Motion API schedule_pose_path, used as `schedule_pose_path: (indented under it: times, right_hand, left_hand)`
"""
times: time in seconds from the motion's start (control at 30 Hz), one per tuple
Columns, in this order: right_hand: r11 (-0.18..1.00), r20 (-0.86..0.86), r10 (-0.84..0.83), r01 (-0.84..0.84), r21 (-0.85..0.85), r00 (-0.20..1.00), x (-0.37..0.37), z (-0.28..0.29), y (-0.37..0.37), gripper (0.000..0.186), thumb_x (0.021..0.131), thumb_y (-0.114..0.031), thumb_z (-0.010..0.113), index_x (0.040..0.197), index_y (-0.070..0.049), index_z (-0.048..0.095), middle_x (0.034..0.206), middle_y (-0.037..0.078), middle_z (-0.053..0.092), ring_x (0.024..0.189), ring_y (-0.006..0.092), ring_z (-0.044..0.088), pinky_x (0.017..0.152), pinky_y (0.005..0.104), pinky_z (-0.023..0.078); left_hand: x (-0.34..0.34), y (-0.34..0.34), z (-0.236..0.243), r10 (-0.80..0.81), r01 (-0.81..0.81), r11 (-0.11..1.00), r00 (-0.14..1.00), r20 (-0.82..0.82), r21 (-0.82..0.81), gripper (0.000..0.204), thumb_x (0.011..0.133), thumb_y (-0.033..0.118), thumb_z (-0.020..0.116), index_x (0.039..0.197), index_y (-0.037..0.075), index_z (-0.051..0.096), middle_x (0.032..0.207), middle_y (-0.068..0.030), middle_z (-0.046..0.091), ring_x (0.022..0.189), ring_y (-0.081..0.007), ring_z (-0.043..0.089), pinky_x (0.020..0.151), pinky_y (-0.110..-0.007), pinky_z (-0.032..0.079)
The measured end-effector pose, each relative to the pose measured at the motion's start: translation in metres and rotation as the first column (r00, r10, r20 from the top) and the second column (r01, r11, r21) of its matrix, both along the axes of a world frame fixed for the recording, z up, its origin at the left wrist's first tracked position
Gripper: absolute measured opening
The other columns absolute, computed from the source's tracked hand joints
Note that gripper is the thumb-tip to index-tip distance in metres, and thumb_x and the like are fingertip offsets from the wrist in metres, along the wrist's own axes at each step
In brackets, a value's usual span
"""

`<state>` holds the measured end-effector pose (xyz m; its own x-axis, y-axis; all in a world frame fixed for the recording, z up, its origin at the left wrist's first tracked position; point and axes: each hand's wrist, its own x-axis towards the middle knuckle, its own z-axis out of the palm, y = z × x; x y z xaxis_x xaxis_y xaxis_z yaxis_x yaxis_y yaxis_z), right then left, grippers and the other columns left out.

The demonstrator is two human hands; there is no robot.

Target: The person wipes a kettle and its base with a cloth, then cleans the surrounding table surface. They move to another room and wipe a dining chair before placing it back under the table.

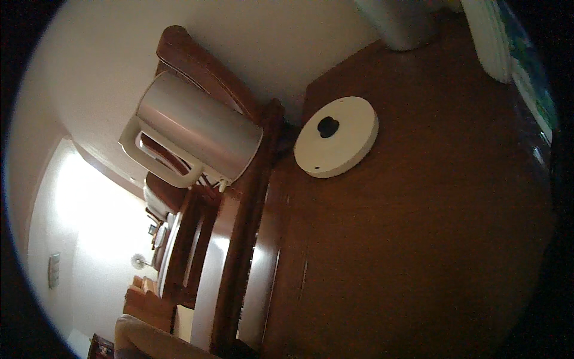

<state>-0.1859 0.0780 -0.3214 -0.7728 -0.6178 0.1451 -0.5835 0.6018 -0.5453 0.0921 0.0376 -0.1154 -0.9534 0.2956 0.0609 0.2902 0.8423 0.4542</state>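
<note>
Neither of my hands shows in the head view. A metallic kettle (194,122) with a pale cream handle (161,158) is at the upper left, lying sideways in the tilted picture. Apart from it, on the dark brown wooden table (412,239), rests a round cream kettle base (347,146) with a black connector (327,127) off its middle.
Behind the kettle rises a carved wooden piece (203,66) against a pale wall (257,42). A grey cylindrical container (400,27) and a ribbed white object (487,42) stand at the upper right. A tan rounded shape (152,338) sits at the lower left.
</note>
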Motion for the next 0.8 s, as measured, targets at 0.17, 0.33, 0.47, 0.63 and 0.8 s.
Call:
schedule_pose_path:
  times: [0.17,0.33,0.47,0.63,0.8]
  right_hand:
    - [0.999,0.034,-0.022,0.023,-0.031,0.999,-0.006,-0.002,0.003,0.038,0.083,-0.022,0.046,0.119,-0.010,0.052,0.129,0.011,0.042,0.122,0.0288,0.035,0.099,0.0485,0.026]
    - [0.998,0.048,-0.040,0.041,-0.038,0.998,-0.008,-0.008,0.003,0.037,0.083,-0.021,0.046,0.117,-0.010,0.053,0.126,0.011,0.045,0.120,0.0288,0.038,0.097,0.0481,0.028]
    - [0.997,0.055,-0.055,0.058,-0.043,0.997,-0.004,-0.013,0.007,0.035,0.082,-0.021,0.047,0.115,-0.010,0.055,0.124,0.011,0.046,0.118,0.0287,0.040,0.095,0.0478,0.031]
    - [0.994,0.040,-0.087,0.089,-0.064,0.995,0.013,-0.021,0.016,0.034,0.081,-0.020,0.048,0.113,-0.010,0.056,0.121,0.011,0.049,0.116,0.0286,0.042,0.094,0.0475,0.033]
    - [0.986,0.018,-0.129,0.130,-0.107,0.992,0.065,-0.033,0.041,0.033,0.080,-0.019,0.049,0.111,-0.010,0.058,0.119,0.011,0.051,0.114,0.0285,0.045,0.092,0.0471,0.036]
  left_hand:
    - [-0.003,0.006,0.003,0.016,-0.016,1.000,0.999,0.028,-0.001,0.036,0.078,0.048,0.055,0.091,0.013,0.058,0.089,-0.0059,0.048,0.081,-0.0210,0.047,0.070,-0.033,0.039]
    - [-0.004,0.004,0.003,0.002,-0.003,1.000,0.998,0.058,0.023,0.036,0.079,0.048,0.054,0.088,0.013,0.060,0.087,-0.0056,0.049,0.079,-0.0210,0.048,0.068,-0.034,0.039]
    - [-0.006,0.004,0.002,-0.014,0.012,1.000,0.997,0.071,0.025,0.036,0.079,0.048,0.054,0.085,0.013,0.062,0.084,-0.0054,0.050,0.077,-0.0210,0.048,0.066,-0.034,0.039]
    - [-0.013,0.000,-0.003,-0.099,0.095,0.994,0.991,0.090,0.048,0.037,0.079,0.048,0.053,0.083,0.013,0.063,0.082,-0.0052,0.050,0.074,-0.0210,0.049,0.064,-0.034,0.040]
    - [-0.020,0.002,-0.007,-0.242,0.233,0.969,0.962,0.124,0.085,0.038,0.080,0.048,0.052,0.080,0.013,0.065,0.079,-0.0049,0.051,0.072,-0.0210,0.050,0.062,-0.034,0.040]
